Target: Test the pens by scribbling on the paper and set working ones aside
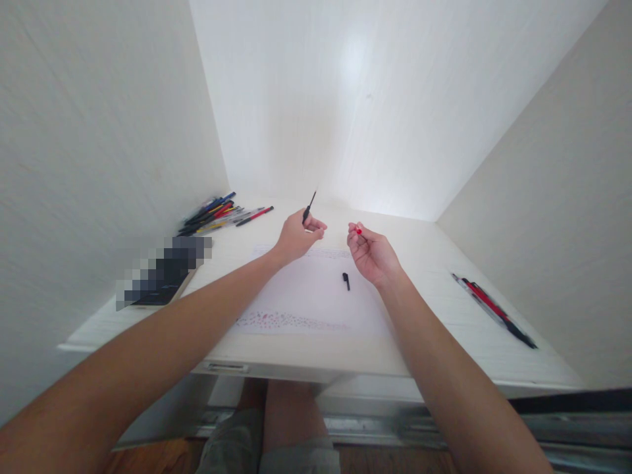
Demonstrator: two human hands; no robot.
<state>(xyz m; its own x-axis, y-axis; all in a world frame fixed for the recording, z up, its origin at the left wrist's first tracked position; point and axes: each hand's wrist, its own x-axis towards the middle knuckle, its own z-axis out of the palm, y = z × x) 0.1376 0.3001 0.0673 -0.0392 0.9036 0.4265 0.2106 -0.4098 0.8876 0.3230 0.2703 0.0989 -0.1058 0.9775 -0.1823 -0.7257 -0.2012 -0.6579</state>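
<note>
My left hand (299,236) is raised over the back of the paper, its fingers closed on a thin black pen part (307,212) that points up and away. To its right, my right hand (369,253) is turned palm up and pinches a small red piece (359,231) between the fingertips. The two hands are apart. A black pen cap (346,281) lies on the white paper (316,289) between my forearms. Small dark and reddish marks run along the paper's near edge, with faint lines near its far edge.
A pile of pens (212,214) lies at the desk's back left, in front of a partly pixelated dark object (165,280). Several red, black and clear pens (486,303) lie at the right. Pale walls (326,99) enclose the white desk (434,263) on three sides.
</note>
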